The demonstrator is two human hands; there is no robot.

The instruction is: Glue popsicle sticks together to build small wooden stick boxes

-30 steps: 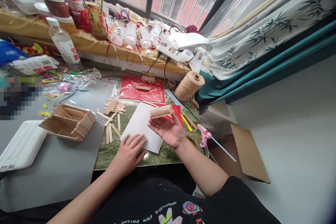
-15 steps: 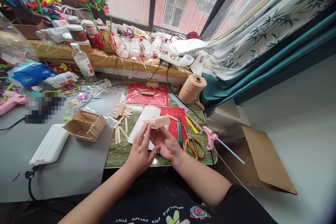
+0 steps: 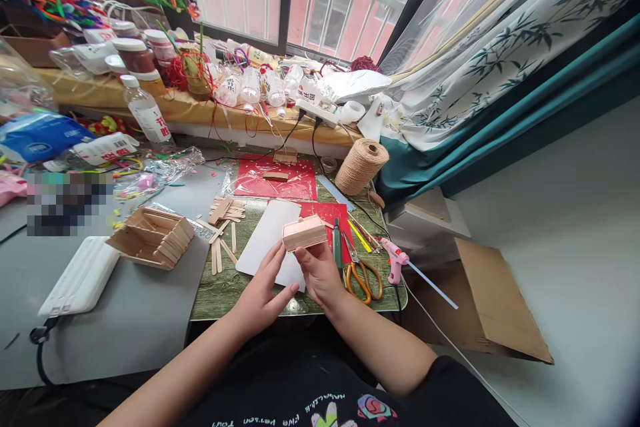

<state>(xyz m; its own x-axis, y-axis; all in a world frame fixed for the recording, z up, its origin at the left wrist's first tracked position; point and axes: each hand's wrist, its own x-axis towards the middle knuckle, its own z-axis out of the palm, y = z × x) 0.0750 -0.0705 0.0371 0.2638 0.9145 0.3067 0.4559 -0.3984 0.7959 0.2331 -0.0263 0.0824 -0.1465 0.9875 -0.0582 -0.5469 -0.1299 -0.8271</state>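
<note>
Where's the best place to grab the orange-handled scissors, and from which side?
Grip the scissors by their orange loop handles, coming from the near table edge. They lie flat on the green mat, loops toward the person, blades pointing away beside the right hand. The loops look unobstructed.

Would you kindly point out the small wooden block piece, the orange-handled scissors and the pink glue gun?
small wooden block piece (image 3: 305,233), head view, on its front face.
orange-handled scissors (image 3: 364,280), head view, on the handle loops.
pink glue gun (image 3: 395,260), head view, on its body.
</note>
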